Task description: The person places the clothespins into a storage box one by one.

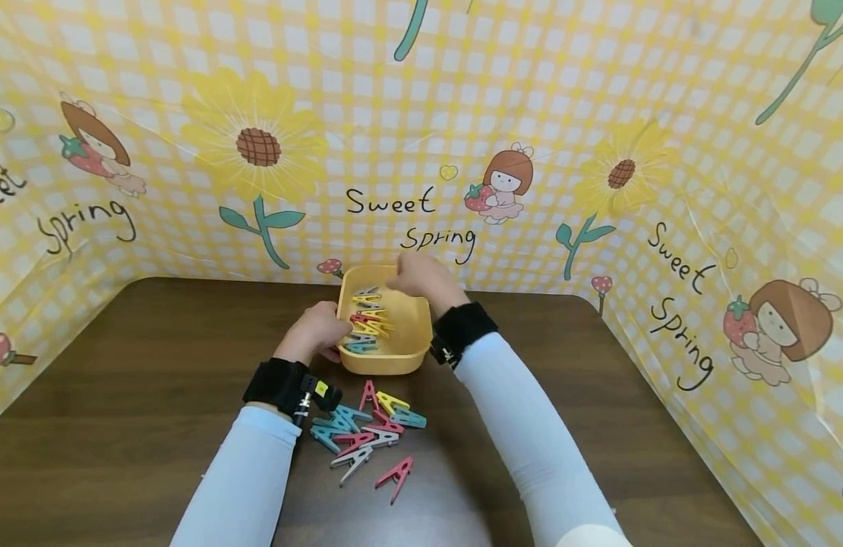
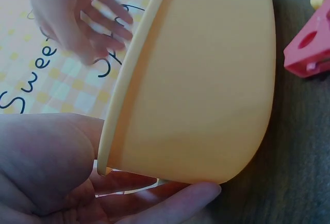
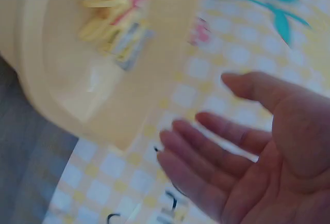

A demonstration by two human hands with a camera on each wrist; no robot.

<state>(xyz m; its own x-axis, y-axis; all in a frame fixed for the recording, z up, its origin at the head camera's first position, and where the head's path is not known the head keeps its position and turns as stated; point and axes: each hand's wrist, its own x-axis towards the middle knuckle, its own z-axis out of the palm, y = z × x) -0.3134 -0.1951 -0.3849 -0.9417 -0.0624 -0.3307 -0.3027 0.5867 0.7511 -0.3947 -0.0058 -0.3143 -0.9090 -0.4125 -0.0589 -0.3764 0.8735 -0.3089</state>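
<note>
My left hand (image 1: 321,331) grips the left wall of a yellow plastic bin (image 1: 413,334). In the left wrist view its thumb goes over the bin's rim (image 2: 119,87), while the fingers (image 2: 180,203) lie along the outside of the wall. Yellow, grey, blue and red clothespins (image 1: 370,323) lie along the left side inside the bin. Over the bin's far right corner is my right hand (image 1: 427,276). The right wrist view shows that hand (image 3: 247,157) holding nothing, its fingers apart and loosely bent beside the bin.
In front of the bin, a loose pile of blue, red, grey and yellow clothespins (image 1: 356,433) lies on the dark wooden table (image 1: 189,365). One red clothespin (image 1: 396,479) lies nearest me. A yellow checked cloth (image 1: 367,137) hangs behind the table and along both sides.
</note>
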